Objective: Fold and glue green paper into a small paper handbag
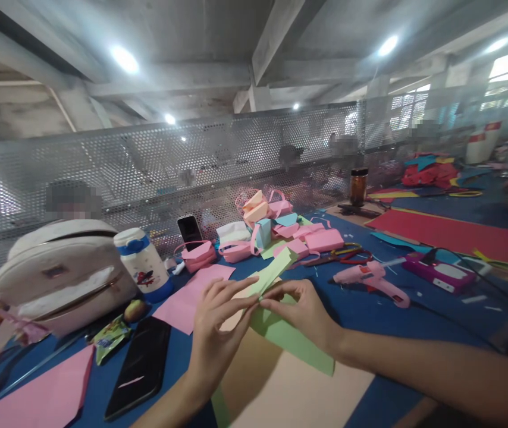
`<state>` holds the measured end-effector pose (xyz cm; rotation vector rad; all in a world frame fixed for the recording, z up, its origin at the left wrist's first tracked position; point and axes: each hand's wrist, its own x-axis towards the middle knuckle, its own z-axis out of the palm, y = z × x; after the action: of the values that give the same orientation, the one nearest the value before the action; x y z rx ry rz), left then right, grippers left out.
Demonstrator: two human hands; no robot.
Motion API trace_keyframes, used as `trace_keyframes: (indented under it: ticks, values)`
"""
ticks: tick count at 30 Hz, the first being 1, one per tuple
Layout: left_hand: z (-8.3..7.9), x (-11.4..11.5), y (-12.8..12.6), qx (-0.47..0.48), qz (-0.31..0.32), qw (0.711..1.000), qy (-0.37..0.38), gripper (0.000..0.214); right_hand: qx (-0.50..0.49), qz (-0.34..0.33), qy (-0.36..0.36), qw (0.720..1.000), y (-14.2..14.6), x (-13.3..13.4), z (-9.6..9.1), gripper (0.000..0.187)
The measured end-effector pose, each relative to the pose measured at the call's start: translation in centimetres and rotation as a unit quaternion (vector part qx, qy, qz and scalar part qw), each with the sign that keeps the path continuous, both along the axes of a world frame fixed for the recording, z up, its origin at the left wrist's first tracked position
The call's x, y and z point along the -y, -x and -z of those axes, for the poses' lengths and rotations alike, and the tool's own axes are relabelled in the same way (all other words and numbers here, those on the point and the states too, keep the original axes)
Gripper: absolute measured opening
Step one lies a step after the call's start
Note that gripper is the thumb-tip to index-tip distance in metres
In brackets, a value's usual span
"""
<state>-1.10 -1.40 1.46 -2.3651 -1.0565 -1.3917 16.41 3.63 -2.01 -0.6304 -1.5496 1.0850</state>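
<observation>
Beneath a concrete ceiling (209, 35), before a perforated metal partition (245, 142) along the far edge of the blue table (361, 312) — pinching folded light-green paper (275, 271) in left hand (209, 315) and right hand (305, 306), over a peach sheet (307, 392) toward the near edge. Should handle light, stiffish and easily creased — best taken by the folded sides.
</observation>
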Motion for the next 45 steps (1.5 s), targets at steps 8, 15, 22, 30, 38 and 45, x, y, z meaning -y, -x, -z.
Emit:
trace_keyframes:
  ticks: [8,15,22,30,38,45]
  values:
    - [0.1,-0.1,-0.1,0.031,0.008,0.998,0.049,0.016,0.004,0.01,-0.025,1.0,-0.1,0.3,-0.3,0.01]
    - [0.3,-0.1,-0.1,0.062,0.004,0.995,0.083,0.018,-0.002,0.017,-0.04,0.999,-0.1,0.3,-0.5,0.014]
    - [0.2,0.0,-0.2,0.055,0.001,0.995,0.084,0.014,0.013,0.011,-0.037,0.999,-0.2,0.2,-0.6,0.016]
    - [0.2,0.0,-0.1,0.028,-0.005,0.997,0.068,0.012,0.054,0.038,-0.1,0.993,-0.3,0.0,-0.5,0.017]
    - [-0.6,0.1,0.2,-0.046,-0.032,0.998,0.003,0.013,0.19,0.255,-0.535,0.783,-1.6,0.2,-1.8,0.018]
    - [-1.3,0.2,0.2,-0.125,-0.071,0.985,-0.099,0.017,0.217,0.287,-0.576,0.733,-1.9,0.7,-2.9,0.004]
